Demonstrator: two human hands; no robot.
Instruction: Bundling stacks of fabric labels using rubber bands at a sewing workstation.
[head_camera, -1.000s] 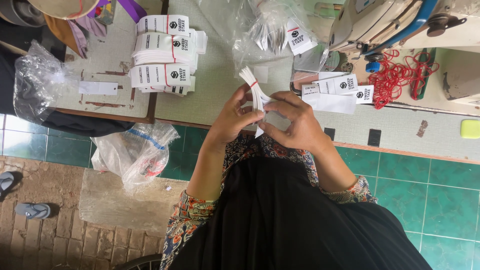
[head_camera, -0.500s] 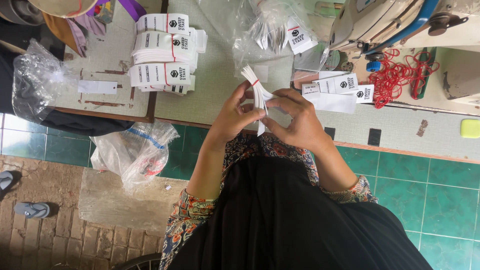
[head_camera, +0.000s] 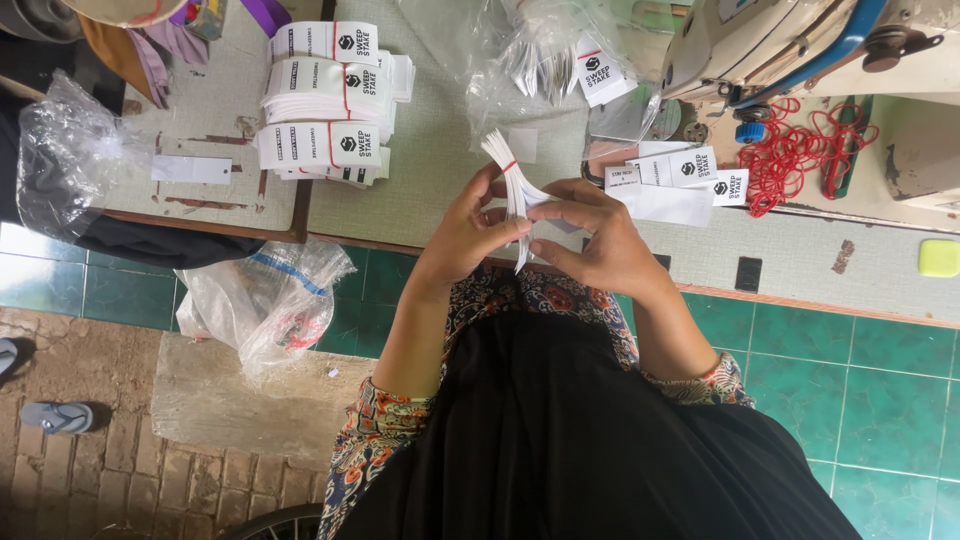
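Green floor tiles and worn brick are running under two worktops that are meeting edge to edge. At far left, a crumpled clear bag (head_camera: 60, 150) is lying over the table edge, and another plastic bag (head_camera: 265, 300) is hanging below it. Further right, three banded stacks of white tags (head_camera: 330, 100) are sitting square to that edge, apparently kept within reach. At centre, the left hand (head_camera: 470, 225) is pinching a bundle of white tags (head_camera: 515, 195), fingers closed on its lower part. The right hand (head_camera: 600, 240) is clamping the same bundle from the other side, so the bundle, ringed by a red band, is fanning upward just above the table edge. Beyond it, a clear bag of loose tags (head_camera: 550, 70) is lying open. At right, red rubber bands (head_camera: 800, 150) are lying beside a sewing machine (head_camera: 780, 45), leaving bare worktop near the front edge.
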